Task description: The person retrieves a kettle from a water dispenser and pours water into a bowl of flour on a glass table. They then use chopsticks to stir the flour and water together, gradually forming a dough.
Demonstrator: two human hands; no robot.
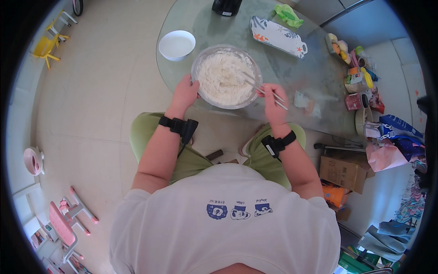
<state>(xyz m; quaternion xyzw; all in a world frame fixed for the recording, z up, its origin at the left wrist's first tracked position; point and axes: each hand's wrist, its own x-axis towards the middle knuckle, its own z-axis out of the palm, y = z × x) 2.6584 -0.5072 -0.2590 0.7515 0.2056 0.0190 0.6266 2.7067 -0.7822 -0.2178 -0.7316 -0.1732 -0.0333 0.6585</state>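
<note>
A clear mixing bowl (257, 69) stands at the near edge of a glass-topped table (308, 85). Inside it lies a pale, crumbly flour mixture (222, 73), slightly yellower and wetter towards the middle. My left hand (186, 91) grips the bowl's left rim, thumb towards the inside. At the bowl's right side, my right hand (275, 102) holds a pair of metal chopsticks (261, 87), whose tips reach into the flour. Black straps with small devices sit around both forearms.
Left of the mixing bowl is a white bowl (177, 44). Behind stand a patterned oblong tray (279, 37), a green plastic bag (288, 15) and a black container (226, 7). Several jars (356, 82) and a fruit tray (338, 48) line the right edge. Cardboard boxes (342, 173) are stacked lower right.
</note>
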